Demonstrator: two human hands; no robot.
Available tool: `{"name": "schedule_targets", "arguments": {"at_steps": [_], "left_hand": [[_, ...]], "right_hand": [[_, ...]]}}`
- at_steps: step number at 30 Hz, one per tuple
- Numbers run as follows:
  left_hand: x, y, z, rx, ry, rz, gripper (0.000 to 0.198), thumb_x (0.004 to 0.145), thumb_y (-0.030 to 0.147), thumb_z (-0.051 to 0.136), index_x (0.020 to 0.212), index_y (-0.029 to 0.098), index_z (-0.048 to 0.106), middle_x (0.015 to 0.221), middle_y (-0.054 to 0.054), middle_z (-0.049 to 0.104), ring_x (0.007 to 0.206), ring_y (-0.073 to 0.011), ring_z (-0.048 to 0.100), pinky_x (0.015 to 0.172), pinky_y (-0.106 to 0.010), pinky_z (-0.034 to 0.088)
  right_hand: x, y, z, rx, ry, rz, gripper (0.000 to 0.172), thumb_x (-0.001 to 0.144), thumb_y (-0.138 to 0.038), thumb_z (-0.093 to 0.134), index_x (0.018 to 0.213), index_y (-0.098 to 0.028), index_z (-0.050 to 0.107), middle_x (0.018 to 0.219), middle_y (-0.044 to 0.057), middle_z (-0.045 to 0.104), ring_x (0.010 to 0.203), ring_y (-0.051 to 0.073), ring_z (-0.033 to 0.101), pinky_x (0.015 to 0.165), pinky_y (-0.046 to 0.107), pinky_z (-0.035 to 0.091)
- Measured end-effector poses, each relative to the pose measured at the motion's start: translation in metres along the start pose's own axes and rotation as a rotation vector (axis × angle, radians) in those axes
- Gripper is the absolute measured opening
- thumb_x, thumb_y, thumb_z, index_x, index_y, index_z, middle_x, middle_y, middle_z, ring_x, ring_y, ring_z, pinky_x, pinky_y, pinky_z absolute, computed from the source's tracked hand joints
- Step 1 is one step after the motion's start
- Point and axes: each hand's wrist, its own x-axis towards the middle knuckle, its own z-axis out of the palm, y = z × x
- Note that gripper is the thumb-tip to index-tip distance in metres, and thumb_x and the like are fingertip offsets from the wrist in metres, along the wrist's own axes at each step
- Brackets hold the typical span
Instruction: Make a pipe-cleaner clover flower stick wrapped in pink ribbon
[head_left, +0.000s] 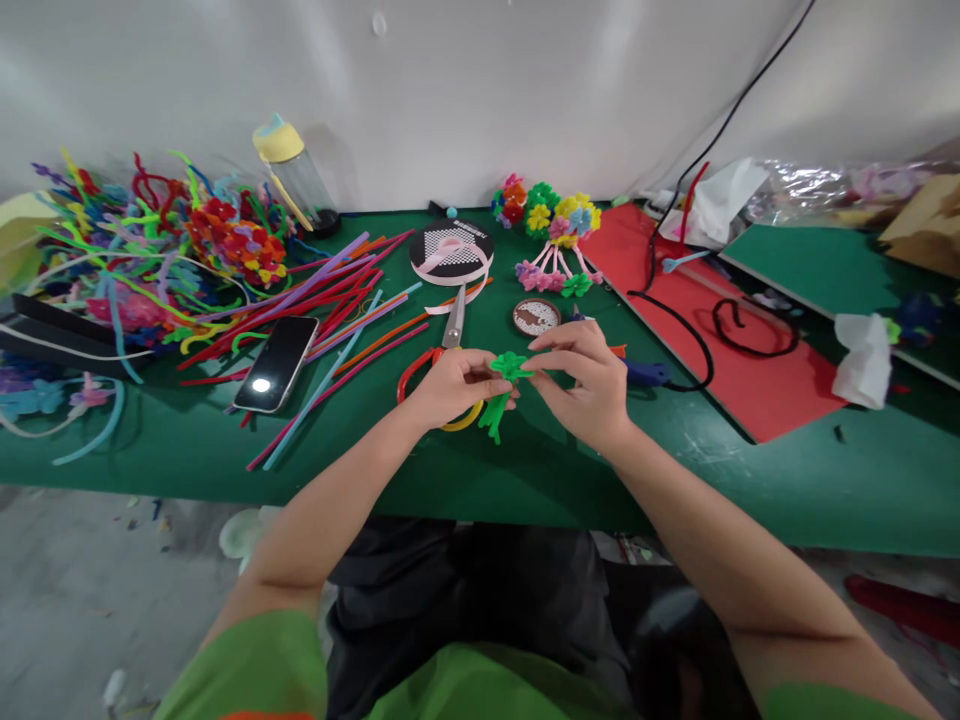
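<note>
Above the table (480, 485), the left hand (456, 386) is pinching a green pipe-cleaner flower (511, 366), seemingly steadying it for the right hand (589, 385), whose grip is touching its three-o'clock edge; whether pinching, I cannot tell.

The green flower (510, 366) looks fuzzy, scissor blades (454, 322) metallic.

A fuzzy green flower (511, 366) is held face up between the hands (452, 388) (589, 385), green strands (493, 415) hanging below
</note>
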Motion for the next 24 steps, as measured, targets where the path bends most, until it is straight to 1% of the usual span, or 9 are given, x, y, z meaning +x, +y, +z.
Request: {"name": "schedule_targets", "arguments": {"at_steps": [2,4,6,9,11,13,16,20,24], "left_hand": [[0.000,0.001,0.000,0.027,0.054,0.009,0.022,0.070,0.033,0.067,0.077,0.014,0.059,0.068,-0.003,0.067,0.061,-0.0129,0.065,0.061,-0.026,0.055],[0.001,0.001,0.000,0.046,0.142,0.035,0.021,0.071,0.032,0.066,0.076,0.013,0.059,0.067,-0.003,0.065,0.059,-0.0120,0.063,0.060,-0.026,0.054],[0.002,0.000,0.000,0.050,0.231,0.072,0.018,0.073,0.030,0.064,0.077,0.013,0.059,0.067,-0.002,0.064,0.058,-0.0107,0.062,0.060,-0.026,0.053],[0.004,-0.002,-0.001,0.020,0.318,0.108,0.017,0.074,0.029,0.063,0.079,0.013,0.059,0.067,-0.001,0.062,0.058,-0.0093,0.060,0.062,-0.025,0.051],[0.005,-0.003,0.000,-0.001,0.340,0.098,0.019,0.073,0.030,0.063,0.076,0.012,0.059,0.065,-0.001,0.061,0.059,-0.0094,0.059,0.063,-0.026,0.050],[0.005,-0.003,0.000,-0.014,0.343,0.083,0.020,0.073,0.031,0.063,0.074,0.012,0.058,0.063,-0.001,0.060,0.059,-0.0099,0.059,0.063,-0.026,0.050],[0.006,-0.002,0.000,-0.027,0.352,0.085,0.018,0.073,0.030,0.064,0.075,0.013,0.057,0.064,-0.001,0.061,0.058,-0.0098,0.059,0.061,-0.026,0.050],[0.006,-0.003,0.000,-0.016,0.367,0.088,0.016,0.073,0.028,0.063,0.076,0.013,0.057,0.067,-0.001,0.061,0.058,-0.0090,0.058,0.061,-0.025,0.050],[0.006,-0.004,-0.001,0.015,0.365,0.096,0.016,0.074,0.027,0.062,0.079,0.013,0.057,0.068,-0.001,0.062,0.058,-0.0089,0.059,0.062,-0.025,0.049]], "right_hand": [[-0.001,0.000,0.003,-0.005,-0.031,0.058,0.010,0.077,-0.016,0.055,0.084,-0.022,0.059,0.089,0.007,0.060,0.085,0.019,0.057,0.069,0.036,0.049],[-0.003,0.002,0.007,-0.019,-0.113,0.151,0.019,0.079,-0.018,0.053,0.097,-0.019,0.056,0.100,0.011,0.059,0.093,0.021,0.057,0.067,0.035,0.051],[-0.006,0.005,0.012,-0.043,-0.236,0.182,0.029,0.080,-0.017,0.050,0.109,-0.016,0.051,0.110,0.015,0.055,0.104,0.024,0.054,0.075,0.039,0.052],[-0.012,0.010,0.018,-0.085,-0.491,0.090,0.035,0.080,-0.014,0.049,0.115,-0.013,0.051,0.122,0.017,0.051,0.119,0.028,0.045,0.093,0.047,0.044],[-0.016,0.012,0.021,-0.107,-0.652,0.026,0.035,0.081,-0.012,0.047,0.115,-0.013,0.053,0.127,0.016,0.050,0.123,0.028,0.041,0.097,0.048,0.041],[-0.018,0.015,0.023,-0.126,-0.760,-0.009,0.037,0.082,-0.009,0.043,0.117,-0.014,0.054,0.126,0.014,0.052,0.123,0.027,0.042,0.097,0.047,0.041],[-0.019,0.017,0.023,-0.165,-0.817,-0.022,0.036,0.082,-0.007,0.041,0.114,-0.013,0.057,0.120,0.013,0.058,0.117,0.026,0.048,0.093,0.044,0.044],[-0.016,0.017,0.021,-0.222,-0.809,-0.056,0.028,0.083,-0.008,0.043,0.102,-0.011,0.063,0.106,0.013,0.064,0.103,0.025,0.054,0.082,0.039,0.048],[-0.015,0.015,0.020,-0.257,-0.810,-0.085,0.024,0.083,-0.007,0.042,0.092,-0.011,0.064,0.092,0.012,0.063,0.088,0.022,0.055,0.073,0.034,0.048]]}}
